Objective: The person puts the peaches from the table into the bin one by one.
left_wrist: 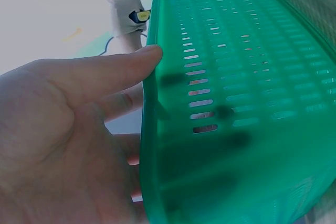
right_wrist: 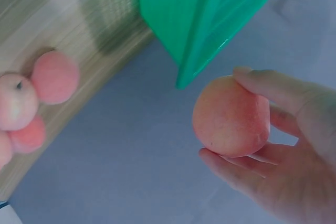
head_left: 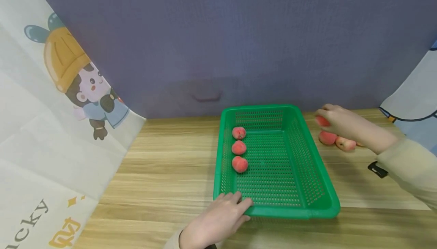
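A green plastic basket (head_left: 276, 213) with perforated walls stands on the wooden table. Three peaches (head_left: 239, 148) lie in a column along its left inner side. At the near left corner my left hand (head_left: 222, 215) grips the basket's rim; the left wrist view shows the thumb (left_wrist: 131, 66) on one side and fingers on the other. Just beyond the basket's right side, my right hand (head_left: 336, 120) holds a peach (right_wrist: 231, 116) in the air between thumb and fingers. Below that hand, several more peaches (head_left: 327, 137) rest on the table, partly hidden by the forearm.
A blue-grey panel (head_left: 218, 44) rises behind the table. White printed sheets with cartoon figures (head_left: 92, 85) border the left and right sides. Bare wood (head_left: 170, 173) lies left of the basket. A black strap end (head_left: 378, 169) sticks out near the right sleeve.
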Motion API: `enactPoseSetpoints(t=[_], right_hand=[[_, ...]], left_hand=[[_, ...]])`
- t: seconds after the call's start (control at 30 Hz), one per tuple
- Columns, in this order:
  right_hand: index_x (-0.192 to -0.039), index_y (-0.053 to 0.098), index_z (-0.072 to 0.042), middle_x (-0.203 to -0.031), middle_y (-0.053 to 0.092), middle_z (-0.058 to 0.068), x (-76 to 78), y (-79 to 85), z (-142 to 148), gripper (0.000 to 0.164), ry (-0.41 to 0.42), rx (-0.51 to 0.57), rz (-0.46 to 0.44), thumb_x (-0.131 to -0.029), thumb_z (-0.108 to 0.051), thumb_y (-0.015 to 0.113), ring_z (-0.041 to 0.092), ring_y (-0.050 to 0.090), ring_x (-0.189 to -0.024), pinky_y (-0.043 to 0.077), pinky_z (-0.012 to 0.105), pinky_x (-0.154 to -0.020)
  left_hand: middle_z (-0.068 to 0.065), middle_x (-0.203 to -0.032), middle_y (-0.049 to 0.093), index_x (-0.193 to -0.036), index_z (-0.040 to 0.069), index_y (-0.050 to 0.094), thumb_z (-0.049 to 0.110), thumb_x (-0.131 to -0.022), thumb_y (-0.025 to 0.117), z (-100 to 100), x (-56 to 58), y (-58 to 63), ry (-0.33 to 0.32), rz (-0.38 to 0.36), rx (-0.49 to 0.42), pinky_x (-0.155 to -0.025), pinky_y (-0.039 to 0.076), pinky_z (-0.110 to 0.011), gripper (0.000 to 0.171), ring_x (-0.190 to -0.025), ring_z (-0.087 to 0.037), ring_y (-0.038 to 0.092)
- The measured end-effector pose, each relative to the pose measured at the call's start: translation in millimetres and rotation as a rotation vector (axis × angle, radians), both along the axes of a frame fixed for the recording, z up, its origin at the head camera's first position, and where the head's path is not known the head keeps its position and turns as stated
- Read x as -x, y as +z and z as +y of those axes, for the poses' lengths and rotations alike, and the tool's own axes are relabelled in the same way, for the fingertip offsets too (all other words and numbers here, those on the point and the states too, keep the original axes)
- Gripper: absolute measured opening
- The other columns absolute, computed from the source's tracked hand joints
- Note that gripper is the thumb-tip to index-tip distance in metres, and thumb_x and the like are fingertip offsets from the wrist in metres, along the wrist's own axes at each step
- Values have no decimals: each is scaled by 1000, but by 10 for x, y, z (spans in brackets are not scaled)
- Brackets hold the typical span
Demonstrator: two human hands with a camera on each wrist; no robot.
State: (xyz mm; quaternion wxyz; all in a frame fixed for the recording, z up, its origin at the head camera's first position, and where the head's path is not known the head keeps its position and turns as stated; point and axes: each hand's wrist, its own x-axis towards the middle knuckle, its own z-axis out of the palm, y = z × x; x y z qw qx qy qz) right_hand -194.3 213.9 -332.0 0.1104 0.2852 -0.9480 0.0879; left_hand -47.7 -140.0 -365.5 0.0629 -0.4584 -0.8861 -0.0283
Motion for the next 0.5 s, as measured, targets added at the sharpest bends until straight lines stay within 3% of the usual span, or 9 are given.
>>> enactPoseSetpoints(t=[0.13, 0.33, 0.5], right_hand=[[-102, 57, 8, -95, 54, 23, 15, 34, -129, 25, -3, 18, -33, -77, 3, 60, 35, 53, -83, 44, 44, -66], [-106, 56, 7, -101, 52, 26, 21, 116, -355, 36, 19, 41, -77, -74, -4, 68, 35, 54, -84, 46, 42, -64], [-107, 56, 6, -102, 52, 25, 38, 152, -503, 35, 55, 26, -73, -75, -6, 67, 34, 54, -85, 46, 39, -64]], left_hand=[[6, -77, 48, -100, 17, 54, 29, -83, 59, 1, 3, -7, 0, 6, -5, -57, 34, -16, 22, -65, -4, 46], [6, -76, 48, -100, 16, 54, 28, -82, 60, -1, 3, -10, 4, -9, -8, -57, 34, -16, 22, -64, -5, 45], [6, -76, 48, -100, 16, 54, 28, -83, 60, -2, 6, -10, 6, -14, -5, -57, 34, -16, 22, -64, -5, 45]])
